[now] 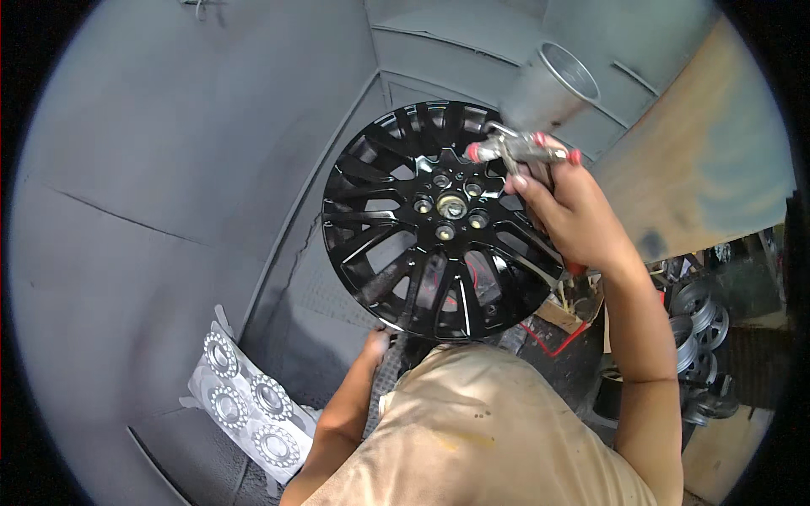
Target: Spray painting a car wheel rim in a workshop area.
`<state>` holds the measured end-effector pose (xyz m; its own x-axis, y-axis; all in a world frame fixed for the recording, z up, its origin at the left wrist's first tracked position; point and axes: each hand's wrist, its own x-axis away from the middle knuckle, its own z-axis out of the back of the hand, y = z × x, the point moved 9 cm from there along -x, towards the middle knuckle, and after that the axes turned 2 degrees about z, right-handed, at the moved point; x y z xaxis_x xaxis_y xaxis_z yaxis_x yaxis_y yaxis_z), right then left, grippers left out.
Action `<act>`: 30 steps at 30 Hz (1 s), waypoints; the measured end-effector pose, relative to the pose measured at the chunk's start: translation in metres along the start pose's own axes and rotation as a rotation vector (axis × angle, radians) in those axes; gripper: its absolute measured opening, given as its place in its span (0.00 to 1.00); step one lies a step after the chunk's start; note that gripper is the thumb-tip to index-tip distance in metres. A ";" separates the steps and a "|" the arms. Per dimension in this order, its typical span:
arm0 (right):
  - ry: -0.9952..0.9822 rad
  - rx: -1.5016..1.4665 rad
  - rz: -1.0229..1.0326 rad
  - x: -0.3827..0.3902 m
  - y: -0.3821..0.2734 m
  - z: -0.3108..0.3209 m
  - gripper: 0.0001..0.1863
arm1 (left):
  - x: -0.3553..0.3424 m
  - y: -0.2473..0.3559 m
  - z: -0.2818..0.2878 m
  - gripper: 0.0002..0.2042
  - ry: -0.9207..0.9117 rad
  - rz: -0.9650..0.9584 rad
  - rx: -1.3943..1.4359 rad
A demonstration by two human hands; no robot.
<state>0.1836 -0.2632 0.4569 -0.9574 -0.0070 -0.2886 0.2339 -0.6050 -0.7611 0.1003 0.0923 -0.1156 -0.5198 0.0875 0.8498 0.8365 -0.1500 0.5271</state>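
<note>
A glossy black multi-spoke car wheel rim [451, 160] faces up in front of me, its round hub in the middle. My right hand [574, 202] is closed around a spray gun [527, 152] with red-tipped fittings. On top of the gun sits a silver metal cup [553, 84], tilted, above the far right edge of the rim. The gun's nozzle end points left over the spokes. At the rim's near left edge is my left hand [378, 341], low and small in view. Its fingers are mostly hidden at the rim, so their grip does not show.
Grey-coated walls [186, 126] rise on the left and behind. A pale sheet [253, 396] bearing several ring-shaped parts lies at lower left. On the right hangs a stained tan panel [700, 152]. Below it are several silver wheel rims [696, 329] and a cardboard box [561, 316].
</note>
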 end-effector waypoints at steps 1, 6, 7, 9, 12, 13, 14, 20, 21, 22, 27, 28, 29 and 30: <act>-0.001 -0.004 -0.004 -0.014 -0.005 -0.008 0.12 | -0.008 0.004 0.008 0.14 0.002 0.004 -0.002; -0.047 0.220 -0.062 -0.059 0.006 -0.042 0.20 | -0.023 0.081 0.017 0.15 -0.053 -0.230 0.398; -0.060 0.246 -0.033 -0.066 0.004 -0.049 0.21 | -0.027 0.096 0.022 0.15 -0.055 -0.285 0.421; -0.062 0.253 -0.019 -0.074 0.005 -0.060 0.21 | -0.034 0.116 0.025 0.16 -0.098 -0.316 0.452; -0.154 0.358 -0.158 -0.079 0.014 -0.075 0.15 | -0.036 0.137 0.020 0.17 -0.163 -0.345 0.532; -0.153 0.359 -0.160 -0.077 0.019 -0.077 0.15 | -0.034 0.141 0.015 0.17 -0.189 -0.343 0.576; -0.096 0.333 -0.063 -0.078 0.013 -0.075 0.13 | -0.031 0.142 0.012 0.17 -0.194 -0.338 0.546; -0.048 0.338 0.055 -0.079 0.014 -0.071 0.11 | -0.029 0.143 0.010 0.14 -0.198 -0.333 0.582; -0.070 0.377 0.033 -0.078 0.016 -0.072 0.11 | -0.030 0.142 0.010 0.14 -0.194 -0.334 0.584; -0.071 0.374 0.035 -0.078 0.014 -0.073 0.11 | -0.030 0.141 0.011 0.14 -0.171 -0.353 0.585; -0.135 0.217 0.002 -0.078 -0.004 -0.075 0.10 | -0.019 0.136 0.008 0.13 -0.179 -0.350 0.555; -0.138 0.214 0.003 -0.079 -0.012 -0.076 0.10 | -0.016 0.135 0.006 0.13 -0.176 -0.349 0.556; -0.161 0.141 -0.035 -0.080 -0.018 -0.079 0.10 | -0.013 0.132 0.006 0.13 -0.139 -0.340 0.571; -0.181 0.070 -0.071 -0.079 -0.020 -0.081 0.10 | -0.013 0.128 0.007 0.13 -0.106 -0.333 0.585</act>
<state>0.2686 -0.1859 0.4480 -0.9874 -0.1012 -0.1216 0.1581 -0.6627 -0.7320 0.2155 0.0785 -0.0589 -0.7712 0.1376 0.6215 0.6063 0.4563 0.6513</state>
